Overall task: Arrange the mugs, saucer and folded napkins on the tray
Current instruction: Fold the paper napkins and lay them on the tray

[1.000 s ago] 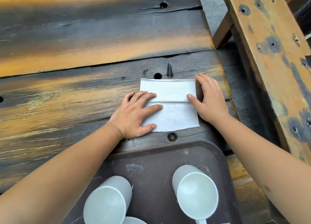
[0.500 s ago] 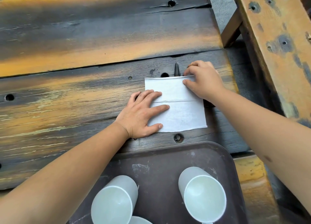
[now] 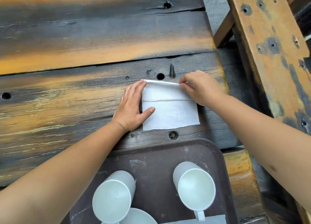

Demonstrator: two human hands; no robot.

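Observation:
A white napkin (image 3: 170,112) lies on the dark wooden table just beyond the brown tray (image 3: 156,158), partly folded with a crease across its middle. My left hand (image 3: 133,107) rests flat along its left edge, thumb on the paper. My right hand (image 3: 200,87) pinches the napkin's far right corner and lifts that edge slightly. On the tray stand two white mugs, one at the left (image 3: 114,198) and one at the right (image 3: 195,185) with its handle toward me. A white saucer (image 3: 139,217) shows at the bottom edge, and a folded napkin (image 3: 213,220) lies under the right mug's handle.
The weathered plank table (image 3: 84,43) stretches left and far, with bolt holes and a dark peg (image 3: 172,70) just beyond the napkin. A wooden bench (image 3: 272,43) runs along the right, past the table's edge.
My left hand slid from on top of the napkin to its left edge. My right hand moved to the far right corner, pinched it and raised the far edge.

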